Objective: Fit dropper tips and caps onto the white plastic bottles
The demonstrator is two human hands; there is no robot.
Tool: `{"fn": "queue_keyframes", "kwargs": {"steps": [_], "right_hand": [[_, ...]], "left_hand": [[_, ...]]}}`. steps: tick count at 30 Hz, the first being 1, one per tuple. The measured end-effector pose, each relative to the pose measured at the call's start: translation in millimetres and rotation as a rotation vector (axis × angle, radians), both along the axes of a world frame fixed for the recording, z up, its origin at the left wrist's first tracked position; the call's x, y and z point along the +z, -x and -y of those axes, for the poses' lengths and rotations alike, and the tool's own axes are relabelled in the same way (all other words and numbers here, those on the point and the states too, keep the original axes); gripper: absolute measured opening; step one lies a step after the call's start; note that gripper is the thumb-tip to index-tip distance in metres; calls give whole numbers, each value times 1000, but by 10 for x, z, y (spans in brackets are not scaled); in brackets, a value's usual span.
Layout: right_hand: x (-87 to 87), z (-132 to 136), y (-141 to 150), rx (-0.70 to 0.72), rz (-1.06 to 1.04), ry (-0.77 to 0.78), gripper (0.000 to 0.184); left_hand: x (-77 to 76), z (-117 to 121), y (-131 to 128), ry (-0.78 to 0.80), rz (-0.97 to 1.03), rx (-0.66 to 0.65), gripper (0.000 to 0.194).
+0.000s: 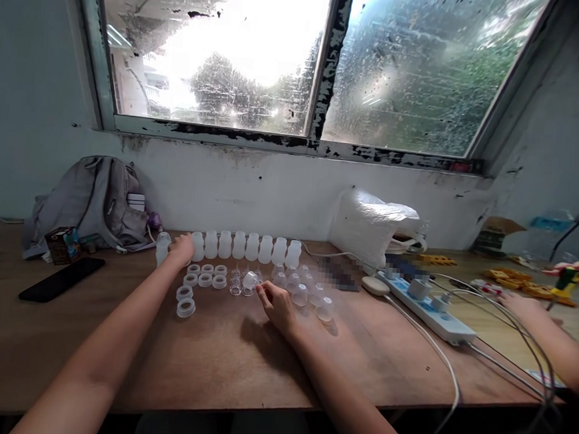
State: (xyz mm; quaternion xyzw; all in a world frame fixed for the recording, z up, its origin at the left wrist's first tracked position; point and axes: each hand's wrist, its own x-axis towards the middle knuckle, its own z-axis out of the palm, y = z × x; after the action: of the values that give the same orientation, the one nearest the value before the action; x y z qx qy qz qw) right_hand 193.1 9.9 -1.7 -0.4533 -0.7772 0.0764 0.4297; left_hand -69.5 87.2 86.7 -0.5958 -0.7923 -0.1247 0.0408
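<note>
My left hand (pixel 180 250) reaches to the left end of a row of frosted bottles (pixel 238 245). Its fingers look curled, and whatever they grip is hidden. Left of that hand stands a bottle with a top on it (pixel 163 248). My right hand (pixel 277 303) pinches a small clear cup-like piece (pixel 250 280) at its fingertips. Below that piece, small clear nipple-like parts (pixel 235 289) stand in short rows. White screw rings (pixel 205 280) lie in front of the bottles. Clear domed caps (pixel 299 295) sit just right of my right hand.
A black phone (pixel 61 279), a small box (pixel 63 244) and a grey backpack (pixel 94 208) occupy the left. At right are a white bag (pixel 369 226), a power strip (pixel 427 308) and loose cables (pixel 450 373). Another person's hand (pixel 523 309) works beside yellow parts (pixel 510 280).
</note>
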Motion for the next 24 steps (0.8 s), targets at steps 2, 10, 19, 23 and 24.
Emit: {"fn": "queue_keyframes", "kwargs": {"steps": [2, 10, 19, 23, 24], "right_hand": [[-3, 0, 2, -4, -22, 2, 32], [-2, -16, -6, -55, -124, 24, 28], [32, 0, -28, -83, -309, 47, 27], [66, 25, -32, -50, -347, 71, 27], [76, 31, -32, -40, -355, 73, 27]], "left_hand": [[61, 95, -53, -29, -19, -20, 24], [199, 743, -597, -176, -19, -275, 35], [-387, 853, -937, -334, 470, -914, 21], [-568, 861, -983, -313, 793, -1000, 32], [-615, 865, -995, -306, 872, -1004, 47]]}}
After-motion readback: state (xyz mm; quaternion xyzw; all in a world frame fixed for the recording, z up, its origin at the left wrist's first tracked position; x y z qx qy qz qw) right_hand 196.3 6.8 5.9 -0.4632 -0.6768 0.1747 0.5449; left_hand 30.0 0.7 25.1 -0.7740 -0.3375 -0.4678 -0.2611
